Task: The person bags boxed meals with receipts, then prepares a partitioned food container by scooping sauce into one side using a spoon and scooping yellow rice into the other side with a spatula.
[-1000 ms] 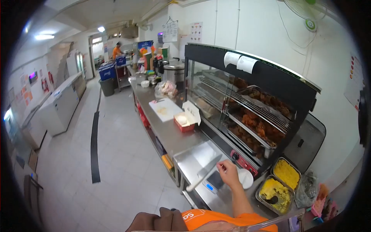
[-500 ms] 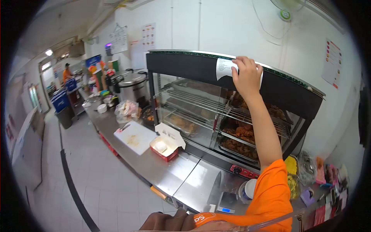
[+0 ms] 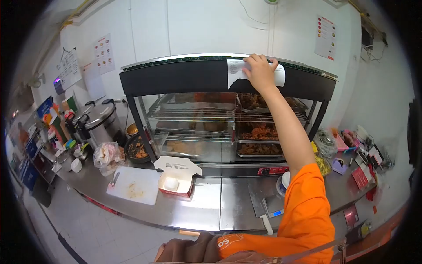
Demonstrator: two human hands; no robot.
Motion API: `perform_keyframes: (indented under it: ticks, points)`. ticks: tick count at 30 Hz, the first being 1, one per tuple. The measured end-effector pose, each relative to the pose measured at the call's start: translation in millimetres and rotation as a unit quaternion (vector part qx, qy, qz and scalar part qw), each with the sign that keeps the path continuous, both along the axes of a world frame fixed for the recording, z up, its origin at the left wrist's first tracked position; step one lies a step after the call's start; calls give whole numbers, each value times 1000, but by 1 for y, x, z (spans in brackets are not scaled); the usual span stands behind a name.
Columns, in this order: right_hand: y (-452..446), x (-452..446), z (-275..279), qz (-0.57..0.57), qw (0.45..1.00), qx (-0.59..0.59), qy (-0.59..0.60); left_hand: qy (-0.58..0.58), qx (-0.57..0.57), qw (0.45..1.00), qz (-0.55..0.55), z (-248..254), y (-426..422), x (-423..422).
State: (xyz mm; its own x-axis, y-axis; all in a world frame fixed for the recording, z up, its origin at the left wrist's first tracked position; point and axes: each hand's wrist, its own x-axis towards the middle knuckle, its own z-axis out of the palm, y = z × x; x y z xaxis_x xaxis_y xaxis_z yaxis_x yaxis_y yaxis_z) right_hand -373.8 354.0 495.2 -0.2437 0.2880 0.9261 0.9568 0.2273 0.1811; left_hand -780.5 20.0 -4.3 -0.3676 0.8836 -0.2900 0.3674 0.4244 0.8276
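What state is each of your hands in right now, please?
Left hand: out of view.
Right hand: touching white printed paper slips on the black-framed glass cabinet; grip cannot be told.

From the wearer's head, one camera looks forward and down, facing the cabinet (image 3: 176,82) nearly square-on at arm's reach, the counter (image 3: 205,207) below centre.

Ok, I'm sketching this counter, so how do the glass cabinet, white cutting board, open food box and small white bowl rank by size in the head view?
1. Glass cabinet
2. White cutting board and open food box: too close to rank
3. Small white bowl
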Motion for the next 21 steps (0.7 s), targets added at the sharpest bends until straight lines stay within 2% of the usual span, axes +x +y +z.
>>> perform_keyframes:
  ticks: [5, 21]
  points:
    - [-6, -4, 2, -6, 1000, -25, -2, 31, 13, 999, 6, -1, 17, -8]
    - [-4, 3, -7, 21, 1000, -4, -21, 109, 30, 990, 85, -10, 30, 7]
